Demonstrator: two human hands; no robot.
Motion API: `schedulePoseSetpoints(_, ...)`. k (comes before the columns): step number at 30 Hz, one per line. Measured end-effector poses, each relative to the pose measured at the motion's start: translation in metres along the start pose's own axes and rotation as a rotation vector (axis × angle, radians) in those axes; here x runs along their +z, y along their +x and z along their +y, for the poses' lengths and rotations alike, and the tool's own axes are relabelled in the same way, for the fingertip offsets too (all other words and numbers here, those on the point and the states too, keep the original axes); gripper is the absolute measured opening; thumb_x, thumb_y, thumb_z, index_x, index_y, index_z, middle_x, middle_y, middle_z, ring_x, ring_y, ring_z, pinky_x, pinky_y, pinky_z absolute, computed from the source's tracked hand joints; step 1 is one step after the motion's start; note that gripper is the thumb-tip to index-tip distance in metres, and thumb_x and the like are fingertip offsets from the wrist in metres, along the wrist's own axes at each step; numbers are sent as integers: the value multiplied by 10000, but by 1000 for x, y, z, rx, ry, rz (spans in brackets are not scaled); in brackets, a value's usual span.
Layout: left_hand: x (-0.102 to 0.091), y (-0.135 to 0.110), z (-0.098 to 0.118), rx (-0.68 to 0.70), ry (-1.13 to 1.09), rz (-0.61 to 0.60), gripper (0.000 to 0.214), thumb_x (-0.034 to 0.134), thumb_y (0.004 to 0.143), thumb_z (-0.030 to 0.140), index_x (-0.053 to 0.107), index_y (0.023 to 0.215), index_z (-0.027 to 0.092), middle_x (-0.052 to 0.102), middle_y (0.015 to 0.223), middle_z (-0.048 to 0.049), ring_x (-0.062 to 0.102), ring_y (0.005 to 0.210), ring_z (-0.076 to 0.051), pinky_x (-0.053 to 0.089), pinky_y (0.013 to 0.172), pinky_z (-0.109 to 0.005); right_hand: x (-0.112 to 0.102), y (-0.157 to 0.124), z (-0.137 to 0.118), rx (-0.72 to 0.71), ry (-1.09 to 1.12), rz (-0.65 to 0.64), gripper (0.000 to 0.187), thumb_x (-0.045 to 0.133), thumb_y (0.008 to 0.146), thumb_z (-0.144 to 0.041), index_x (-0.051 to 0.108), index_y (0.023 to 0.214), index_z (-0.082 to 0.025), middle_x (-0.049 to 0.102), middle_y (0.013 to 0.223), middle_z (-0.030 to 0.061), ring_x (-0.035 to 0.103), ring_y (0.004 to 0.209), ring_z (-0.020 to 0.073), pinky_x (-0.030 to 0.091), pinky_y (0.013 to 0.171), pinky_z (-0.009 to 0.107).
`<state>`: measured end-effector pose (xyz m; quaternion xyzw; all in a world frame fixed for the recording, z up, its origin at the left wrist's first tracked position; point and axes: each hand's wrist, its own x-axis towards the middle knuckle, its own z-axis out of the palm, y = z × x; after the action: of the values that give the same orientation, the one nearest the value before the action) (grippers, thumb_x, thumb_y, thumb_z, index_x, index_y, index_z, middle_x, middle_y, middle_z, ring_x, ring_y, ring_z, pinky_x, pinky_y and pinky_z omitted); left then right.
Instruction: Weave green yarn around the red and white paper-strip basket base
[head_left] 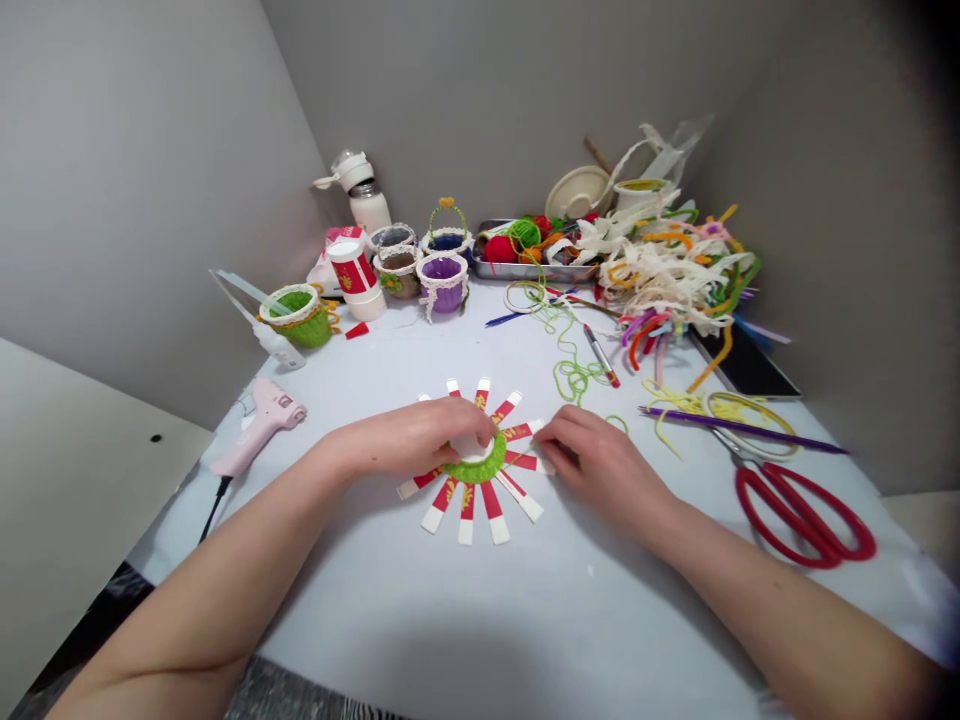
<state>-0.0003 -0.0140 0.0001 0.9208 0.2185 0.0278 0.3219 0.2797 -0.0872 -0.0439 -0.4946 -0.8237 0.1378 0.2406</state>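
Note:
A paper cup cut into red and white strips (480,500) lies fanned out flat on the white table (450,620). Green yarn (480,468) is woven in a ring round its base. My left hand (420,440) lies over the cup's base, fingers curled on it and pressing it down. My right hand (592,455) sits at the right side of the fan, its fingers pinched on one of the strips near the green yarn. A loose strand of green yarn (574,375) trails off behind it.
Red scissors (802,515) and a purple pipe cleaner (742,428) lie right. A pink glue gun (259,425) lies left. Several finished yarn baskets (442,280), a paper cup stack (352,275), a bottle (364,195), and a tray of yarn (525,245) stand behind.

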Motion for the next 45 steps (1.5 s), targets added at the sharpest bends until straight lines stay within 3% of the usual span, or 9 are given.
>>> schedulePoseSetpoints(4, 2, 2, 10, 21, -17, -6, 466, 520, 927, 10, 633, 1303, 260, 671, 1383, -72, 618, 1299, -249, 513, 1088, -426, 9, 6, 4, 110, 83, 37, 190, 562, 978, -128, 725, 920, -206, 680, 913, 47, 649, 849, 197, 479, 748, 315)
schedulePoseSetpoints(11, 3, 9, 20, -25, 7, 74, 254, 728, 945, 202, 641, 1183, 213, 702, 1248, -93, 651, 1182, -275, 496, 1053, -430, 9, 5, 7, 105, 91, 15, 173, 573, 990, -139, 721, 925, -199, 674, 913, 41, 649, 861, 193, 468, 759, 308)
schedulePoseSetpoints(16, 8, 12, 19, -82, 29, 117, 361, 766, 912, 186, 617, 1239, 215, 555, 1481, -130, 566, 1354, -305, 486, 1104, -428, 8, 4, 7, 95, 99, 31, 177, 576, 993, -141, 726, 926, -208, 672, 912, 38, 653, 862, 190, 472, 758, 306)
schedulePoseSetpoints(19, 7, 11, 18, -124, 67, 94, 377, 759, 926, 230, 609, 1272, 216, 622, 1348, -124, 605, 1259, -310, 513, 1045, -436, 5, 5, 6, 87, 119, 20, 179, 578, 995, -146, 730, 926, -211, 675, 922, 41, 658, 865, 189, 480, 754, 305)
schedulePoseSetpoints(28, -6, 1, 9, -70, 132, 55, 413, 561, 871, 38, 640, 1223, 239, 703, 1244, -75, 616, 1218, -297, 482, 1055, -458, -8, 0, 2, -107, 138, -15, 226, 522, 1025, -127, 728, 986, -211, 674, 956, 62, 648, 884, 190, 500, 768, 310)
schedulePoseSetpoints(33, -7, -2, 2, -67, 123, 46, 458, 516, 856, 8, 664, 1218, 246, 709, 1295, -58, 637, 1214, -277, 471, 1097, -467, -16, -6, -7, -221, 73, -117, 274, 474, 1049, -123, 735, 1036, -205, 674, 952, 78, 627, 867, 199, 488, 731, 311)
schedulePoseSetpoints(38, -6, -3, -5, -74, 80, 38, 435, 520, 895, 51, 695, 1237, 254, 714, 1317, -52, 650, 1207, -266, 524, 1058, -431, -23, -11, -14, -319, -6, -205, 347, 430, 1027, -66, 741, 958, -202, 655, 892, 73, 594, 810, 198, 451, 690, 314)
schedulePoseSetpoints(45, -12, -4, 0, -108, 40, 6, 459, 527, 867, 37, 683, 1245, 246, 703, 1356, -57, 652, 1236, -271, 534, 1071, -436, -24, -19, -18, -343, -69, -295, 315, 450, 1012, -47, 677, 840, -182, 631, 874, 80, 566, 757, 192, 412, 637, 309)
